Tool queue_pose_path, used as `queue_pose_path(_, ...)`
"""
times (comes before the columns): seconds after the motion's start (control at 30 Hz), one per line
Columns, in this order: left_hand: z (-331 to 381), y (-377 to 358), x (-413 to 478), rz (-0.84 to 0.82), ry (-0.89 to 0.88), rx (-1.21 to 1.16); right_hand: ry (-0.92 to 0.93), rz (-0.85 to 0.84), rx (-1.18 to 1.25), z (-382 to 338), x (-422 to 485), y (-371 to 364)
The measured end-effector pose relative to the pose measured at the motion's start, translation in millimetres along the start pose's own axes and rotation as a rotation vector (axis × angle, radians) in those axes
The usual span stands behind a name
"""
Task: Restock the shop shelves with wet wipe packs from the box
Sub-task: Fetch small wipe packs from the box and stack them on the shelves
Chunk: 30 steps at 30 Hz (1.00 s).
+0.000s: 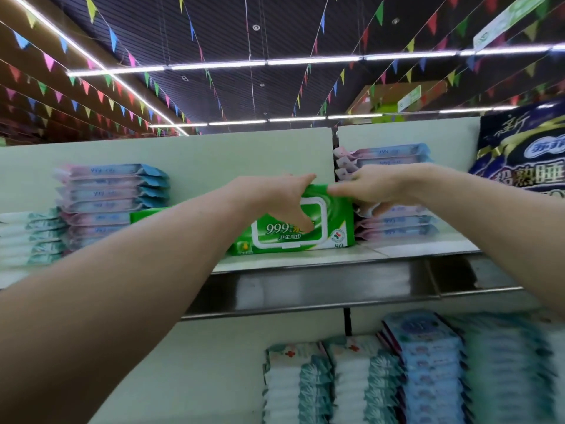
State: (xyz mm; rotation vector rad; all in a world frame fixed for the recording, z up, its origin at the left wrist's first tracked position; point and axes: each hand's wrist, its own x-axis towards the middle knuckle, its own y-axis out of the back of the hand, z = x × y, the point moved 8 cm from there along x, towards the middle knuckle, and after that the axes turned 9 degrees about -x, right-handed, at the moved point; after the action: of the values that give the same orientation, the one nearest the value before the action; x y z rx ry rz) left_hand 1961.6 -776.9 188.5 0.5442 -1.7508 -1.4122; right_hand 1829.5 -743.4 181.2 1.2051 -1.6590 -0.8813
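We've both hands on the green wet wipe pack (336, 215), upright on the top shelf (305, 260): left hand (275, 200) curled over its top edge, thumb on the front; right hand (370, 188) pinching its one-o'clock corner. Pink-blue stack (110, 191) at nine o'clock.

Left hand (275, 200) and right hand (371, 186), stretched up and forward close together, each grip the top edge of one pack (336, 228).
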Motion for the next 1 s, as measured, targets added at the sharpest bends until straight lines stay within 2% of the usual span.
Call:
queue_pose_path(0.17,12,2,1,-0.004,0.044,0.054,-0.068,-0.167,0.555,5,15,-15)
queue_pose_path(0.3,13,-3,6,-0.022,0.078,0.086,-0.086,-0.252,0.622,10,34,-20)
queue_pose_path(0.4,12,-2,8,-0.031,0.114,0.063,-0.028,-0.288,0.574,3,37,-25)
queue_pose_path(0.57,28,9,15,-0.03,0.143,-0.03,0.026,-0.168,0.377,15,25,5)
queue_pose_path(0.73,73,44,29,0.194,0.038,-0.118,0.044,-0.039,0.063,57,0,61)
queue_pose_path(0.9,109,63,59,0.361,-0.057,0.006,0.027,0.18,-0.186,118,-3,106)
queue_pose_path(1.0,127,53,86,0.331,-0.087,0.058,0.106,0.089,-0.263,127,4,88)
